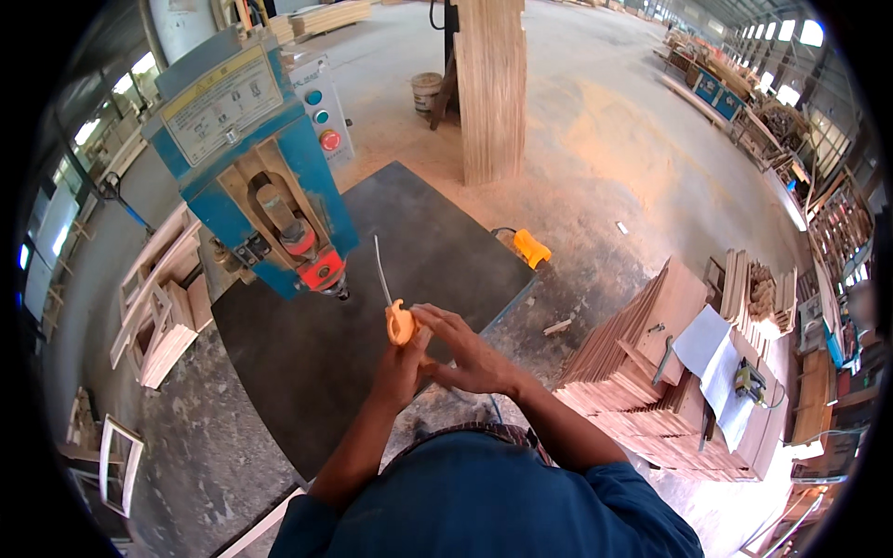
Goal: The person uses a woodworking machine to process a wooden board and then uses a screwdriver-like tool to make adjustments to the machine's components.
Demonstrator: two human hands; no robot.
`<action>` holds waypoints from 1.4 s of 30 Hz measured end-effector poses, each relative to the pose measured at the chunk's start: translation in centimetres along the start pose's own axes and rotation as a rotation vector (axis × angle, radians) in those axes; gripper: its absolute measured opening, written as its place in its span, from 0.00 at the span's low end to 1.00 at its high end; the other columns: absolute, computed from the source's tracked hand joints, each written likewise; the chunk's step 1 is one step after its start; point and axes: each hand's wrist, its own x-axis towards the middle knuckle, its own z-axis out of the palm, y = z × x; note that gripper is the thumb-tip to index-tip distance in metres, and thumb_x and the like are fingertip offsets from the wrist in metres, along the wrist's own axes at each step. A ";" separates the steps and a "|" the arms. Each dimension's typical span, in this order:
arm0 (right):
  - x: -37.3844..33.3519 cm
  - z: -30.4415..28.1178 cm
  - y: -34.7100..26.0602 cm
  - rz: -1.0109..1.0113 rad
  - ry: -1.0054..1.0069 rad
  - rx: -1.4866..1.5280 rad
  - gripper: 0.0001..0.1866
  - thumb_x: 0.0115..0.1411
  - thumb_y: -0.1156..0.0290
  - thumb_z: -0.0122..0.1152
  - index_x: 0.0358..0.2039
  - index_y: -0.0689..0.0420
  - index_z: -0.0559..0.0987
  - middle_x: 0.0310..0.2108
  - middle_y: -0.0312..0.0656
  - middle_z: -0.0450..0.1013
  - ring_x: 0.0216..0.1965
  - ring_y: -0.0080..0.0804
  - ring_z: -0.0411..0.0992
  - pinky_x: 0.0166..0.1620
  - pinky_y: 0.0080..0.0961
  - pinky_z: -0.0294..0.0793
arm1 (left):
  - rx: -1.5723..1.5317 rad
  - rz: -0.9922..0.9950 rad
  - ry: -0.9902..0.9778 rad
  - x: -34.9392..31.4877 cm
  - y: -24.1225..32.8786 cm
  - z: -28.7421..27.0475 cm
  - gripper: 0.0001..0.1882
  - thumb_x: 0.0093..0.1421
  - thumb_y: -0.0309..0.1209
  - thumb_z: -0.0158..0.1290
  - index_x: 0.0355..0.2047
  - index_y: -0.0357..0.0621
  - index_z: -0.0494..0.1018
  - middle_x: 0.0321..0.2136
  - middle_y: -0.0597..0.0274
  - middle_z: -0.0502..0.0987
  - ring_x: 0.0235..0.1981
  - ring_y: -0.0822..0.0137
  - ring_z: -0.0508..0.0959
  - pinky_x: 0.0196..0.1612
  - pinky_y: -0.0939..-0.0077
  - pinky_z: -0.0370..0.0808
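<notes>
Over the dark flat tabletop I hold an orange air blow gun in front of my body. Its thin metal nozzle tube points away from me. My left hand is wrapped round the gun's handle. From the right, my right hand reaches against the same gun, fingers on its upper side and thumb lower down. Part of the handle is hidden between the two hands. Just left of the nozzle stands a blue drilling machine, its red-collared tool head hanging above the tabletop.
A yellow-orange foot pedal or switch box sits past the table's right edge. Stacked wooden panels stand at my right, bearing paper and tools. Wooden frames lie left. A tall board and bucket stand beyond the table.
</notes>
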 end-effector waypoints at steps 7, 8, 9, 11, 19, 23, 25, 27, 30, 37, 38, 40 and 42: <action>-2.3 -1.4 0.6 0.070 0.152 -0.180 0.25 0.53 0.78 0.59 0.53 0.60 0.69 0.49 0.54 0.71 0.49 0.52 0.71 0.50 0.39 0.70 | -0.482 -0.224 -0.384 1.5 -1.1 3.2 0.21 0.67 0.39 0.47 0.57 0.43 0.61 0.48 0.61 0.70 0.53 0.67 0.70 0.53 0.66 0.70; -3.0 -1.6 0.8 0.139 0.185 -0.152 0.23 0.54 0.77 0.59 0.52 0.59 0.71 0.47 0.53 0.72 0.46 0.51 0.72 0.47 0.38 0.71 | -0.472 -0.226 -0.402 1.5 -1.5 3.2 0.21 0.67 0.39 0.47 0.55 0.43 0.63 0.46 0.60 0.71 0.52 0.66 0.71 0.52 0.65 0.70; -4.0 -1.8 0.9 0.202 0.219 -0.112 0.20 0.55 0.76 0.59 0.50 0.59 0.72 0.44 0.53 0.73 0.44 0.50 0.73 0.45 0.37 0.72 | -0.505 -0.230 -0.443 1.4 -2.0 2.9 0.20 0.66 0.40 0.47 0.54 0.42 0.64 0.45 0.59 0.72 0.50 0.66 0.72 0.51 0.64 0.71; -6.5 -2.3 1.1 0.394 0.218 -0.085 0.16 0.58 0.71 0.60 0.47 0.58 0.74 0.38 0.53 0.75 0.38 0.48 0.75 0.39 0.36 0.73 | -0.464 -0.270 -0.201 1.8 -2.9 1.8 0.17 0.66 0.41 0.47 0.48 0.43 0.68 0.39 0.60 0.74 0.45 0.65 0.75 0.48 0.64 0.72; -13.5 -1.1 3.4 0.834 0.119 -0.025 0.18 0.60 0.56 0.61 0.40 0.58 0.75 0.24 0.52 0.76 0.29 0.49 0.77 0.31 0.37 0.73 | -0.496 -0.195 0.168 2.9 -5.1 -2.9 0.16 0.65 0.42 0.48 0.24 0.48 0.67 0.19 0.66 0.69 0.20 0.69 0.71 0.25 0.70 0.70; -13.3 -0.4 3.0 0.897 -0.025 -0.062 0.22 0.60 0.52 0.60 0.43 0.58 0.75 0.25 0.53 0.77 0.30 0.51 0.77 0.33 0.40 0.74 | -0.355 -0.283 0.155 2.5 -5.0 -2.8 0.17 0.66 0.43 0.48 0.22 0.49 0.65 0.15 0.69 0.62 0.13 0.73 0.63 0.19 0.74 0.65; -13.1 -0.4 2.8 0.866 -0.003 -0.130 0.23 0.60 0.51 0.59 0.44 0.58 0.75 0.26 0.54 0.77 0.30 0.51 0.77 0.33 0.40 0.74 | -0.361 -0.338 0.175 2.4 -5.3 -2.7 0.18 0.66 0.43 0.47 0.22 0.49 0.64 0.14 0.71 0.59 0.12 0.74 0.59 0.18 0.75 0.62; -13.1 -0.5 2.8 0.897 -0.003 -0.242 0.25 0.60 0.50 0.58 0.46 0.59 0.74 0.25 0.54 0.76 0.30 0.51 0.77 0.34 0.40 0.74 | -0.521 -0.352 0.176 2.5 -6.0 -3.0 0.19 0.66 0.44 0.47 0.21 0.49 0.62 0.14 0.72 0.56 0.12 0.75 0.56 0.18 0.76 0.58; -14.0 -0.8 3.1 0.907 0.087 -0.031 0.23 0.60 0.52 0.58 0.47 0.59 0.74 0.28 0.52 0.78 0.29 0.51 0.77 0.33 0.38 0.75 | -0.569 -0.398 0.135 2.6 -7.2 -3.6 0.19 0.66 0.44 0.47 0.21 0.50 0.61 0.13 0.73 0.55 0.12 0.75 0.56 0.18 0.76 0.58; -20.7 -1.4 5.6 1.010 0.034 -0.228 0.17 0.56 0.65 0.60 0.45 0.56 0.75 0.35 0.53 0.76 0.39 0.52 0.74 0.42 0.41 0.72 | 0.201 -0.316 0.115 1.8 -11.0 -2.0 0.10 0.65 0.34 0.45 0.27 0.46 0.70 0.18 0.69 0.66 0.19 0.74 0.69 0.23 0.80 0.66; -22.6 -1.5 6.1 1.057 0.108 -0.229 0.15 0.57 0.66 0.59 0.44 0.56 0.75 0.34 0.53 0.75 0.38 0.53 0.74 0.42 0.41 0.72 | 0.399 -0.248 0.122 1.8 -11.6 -1.8 0.09 0.65 0.33 0.45 0.30 0.43 0.71 0.21 0.66 0.69 0.23 0.71 0.71 0.26 0.77 0.69; -26.4 -1.1 7.6 1.095 0.315 -0.247 0.13 0.57 0.67 0.58 0.43 0.56 0.76 0.34 0.52 0.75 0.38 0.53 0.74 0.41 0.40 0.72 | 0.727 -0.021 0.083 2.3 -12.7 -2.0 0.09 0.64 0.32 0.46 0.35 0.40 0.73 0.28 0.59 0.73 0.30 0.64 0.75 0.33 0.71 0.72; -33.0 -2.1 8.6 1.146 0.574 -0.263 0.12 0.58 0.69 0.57 0.43 0.56 0.76 0.35 0.52 0.76 0.38 0.51 0.74 0.40 0.39 0.73 | 1.000 0.216 0.026 2.7 -14.2 -2.1 0.10 0.64 0.31 0.47 0.38 0.37 0.73 0.35 0.51 0.75 0.37 0.57 0.76 0.40 0.65 0.73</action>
